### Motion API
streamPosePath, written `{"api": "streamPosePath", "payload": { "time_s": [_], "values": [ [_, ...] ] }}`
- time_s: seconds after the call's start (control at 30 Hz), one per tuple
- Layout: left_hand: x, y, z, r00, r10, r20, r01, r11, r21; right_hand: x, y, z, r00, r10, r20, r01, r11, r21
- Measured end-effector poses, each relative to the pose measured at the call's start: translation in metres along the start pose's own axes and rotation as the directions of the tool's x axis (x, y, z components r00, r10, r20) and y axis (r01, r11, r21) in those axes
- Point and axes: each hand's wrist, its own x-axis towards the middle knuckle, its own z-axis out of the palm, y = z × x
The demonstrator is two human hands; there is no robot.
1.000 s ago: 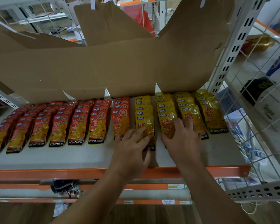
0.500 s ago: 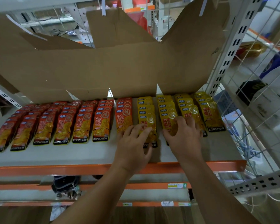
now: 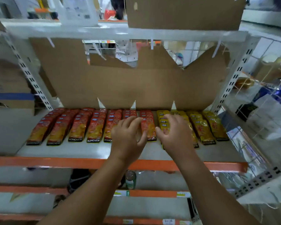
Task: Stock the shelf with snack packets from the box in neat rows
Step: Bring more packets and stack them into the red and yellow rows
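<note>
Red snack packets [image 3: 78, 127] lie in several overlapping rows on the left of the white shelf [image 3: 81, 150]. Yellow snack packets [image 3: 204, 132] fill the rows on the right. My left hand [image 3: 128, 135] rests on the red rows near the middle, fingers loosely bent over the packets. My right hand [image 3: 173, 133] rests on the leftmost yellow row, its thumb beside the last red row [image 3: 148, 127] that shows between the two hands. Neither hand grips a packet. Parts of the rows under both hands are hidden.
A torn cardboard sheet [image 3: 120, 85] stands behind the rows. A cardboard box [image 3: 183, 13] sits on the shelf above, another box with blue tape [image 3: 10, 95] at the left. Wire mesh [image 3: 258, 111] closes the right side. An orange rail [image 3: 55, 163] edges the shelf front; lower shelves hold a small bottle [image 3: 131, 179].
Both hands have shifted left, from the yellow rows to the boundary between red and yellow. The view has lifted and pulled back, showing the upper shelf.
</note>
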Motion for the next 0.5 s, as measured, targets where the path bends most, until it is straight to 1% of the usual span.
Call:
{"api": "streamPosePath", "payload": {
  "time_s": [0.13,0.23,0.3,0.43,0.5],
  "values": [
    [-0.007,-0.04,-0.09,0.992,-0.05,-0.114,0.05,0.999,0.003,-0.02,-0.092,0.008,0.991,-0.135,-0.004,0.135,0.989,0.064],
    [-0.023,-0.081,-0.17,0.979,-0.046,-0.201,0.052,0.998,0.023,-0.036,-0.18,0.024,0.972,-0.234,-0.025,0.235,0.962,0.137],
    [-0.036,-0.108,-0.227,0.964,-0.03,-0.264,0.048,0.997,0.059,-0.047,-0.242,0.036,0.952,-0.305,-0.038,0.306,0.932,0.193],
    [-0.053,-0.15,-0.342,0.933,0.033,-0.359,0.04,0.981,0.191,-0.067,-0.364,0.048,0.894,-0.441,-0.081,0.444,0.848,0.288],
    [-0.058,-0.169,-0.397,0.914,0.031,-0.404,0.068,0.971,0.228,-0.073,-0.418,0.051,0.863,-0.497,-0.091,0.496,0.799,0.34]
  ]
}}
